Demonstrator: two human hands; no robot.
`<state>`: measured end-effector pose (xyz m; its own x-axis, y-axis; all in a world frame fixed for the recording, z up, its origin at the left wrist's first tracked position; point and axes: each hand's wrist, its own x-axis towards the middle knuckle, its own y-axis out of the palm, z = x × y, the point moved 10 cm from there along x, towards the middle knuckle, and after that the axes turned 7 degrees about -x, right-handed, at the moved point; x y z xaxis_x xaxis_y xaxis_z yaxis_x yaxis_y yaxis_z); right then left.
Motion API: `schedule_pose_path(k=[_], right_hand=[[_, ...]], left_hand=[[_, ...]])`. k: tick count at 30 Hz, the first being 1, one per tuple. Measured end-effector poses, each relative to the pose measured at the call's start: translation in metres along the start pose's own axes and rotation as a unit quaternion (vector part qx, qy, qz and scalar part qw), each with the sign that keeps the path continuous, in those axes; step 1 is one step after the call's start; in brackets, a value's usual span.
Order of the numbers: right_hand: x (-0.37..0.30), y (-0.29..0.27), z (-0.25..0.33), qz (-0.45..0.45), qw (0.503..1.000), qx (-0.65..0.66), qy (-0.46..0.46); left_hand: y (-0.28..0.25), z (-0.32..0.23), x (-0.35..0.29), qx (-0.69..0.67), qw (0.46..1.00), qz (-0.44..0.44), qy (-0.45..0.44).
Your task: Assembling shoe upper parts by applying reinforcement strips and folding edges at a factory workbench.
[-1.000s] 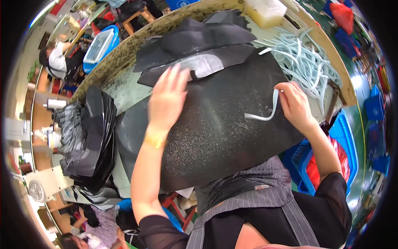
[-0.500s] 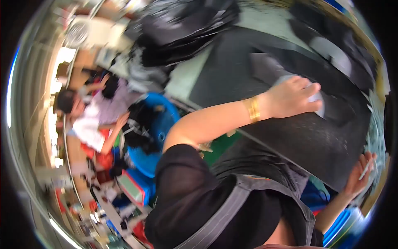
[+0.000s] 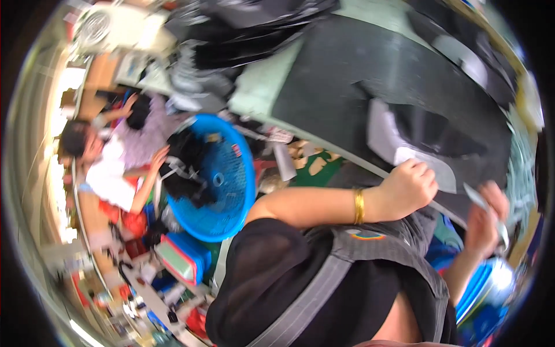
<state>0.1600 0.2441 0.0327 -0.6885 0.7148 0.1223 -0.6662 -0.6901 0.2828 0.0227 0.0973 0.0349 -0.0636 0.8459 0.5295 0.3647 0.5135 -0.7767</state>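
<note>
My left hand (image 3: 409,188), a gold bracelet on its wrist, is closed at the near edge of the black mat. Its curled fingers grip the end of a light grey curved piece (image 3: 430,165) that lies on the mat. A darker grey and black sheet piece (image 3: 384,130) adjoins it. Just to the right, my right hand (image 3: 485,222) is raised off the table's edge, fingers pinched on a pale thin strip (image 3: 477,196). Part of the strip hangs below the fingers. Motion blurs this hand somewhat.
The black mat (image 3: 329,75) covers much of the pale table (image 3: 260,87). Black plastic bags (image 3: 254,34) stand at the back. Pale strips (image 3: 523,168) hang at the right edge. A blue basket (image 3: 243,179) with black pieces sits at left, beside a co-worker (image 3: 113,168).
My left hand has drawn back toward me from the mat's middle, its fingers now curled on the grey piece's end. My right hand has risen and come inward with the pale strip.
</note>
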Motion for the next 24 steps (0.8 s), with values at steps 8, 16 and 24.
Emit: schedule_pose_path(k=[8, 16, 24], right_hand=[[0.036, 0.142, -0.027, 0.077, 0.898, -0.422, -0.1], [0.033, 0.187, -0.079, 0.117, 0.925, -0.36, -0.04], [0.037, 0.186, -0.084, 0.066, 0.919, -0.386, -0.045]], left_hand=[[-0.04, 0.047, -0.048, 0.056, 0.992, 0.098, -0.049], [-0.049, 0.067, -0.086, -0.049, 0.996, 0.03, -0.066], [-0.056, 0.074, -0.092, -0.07, 0.995, -0.017, -0.074]])
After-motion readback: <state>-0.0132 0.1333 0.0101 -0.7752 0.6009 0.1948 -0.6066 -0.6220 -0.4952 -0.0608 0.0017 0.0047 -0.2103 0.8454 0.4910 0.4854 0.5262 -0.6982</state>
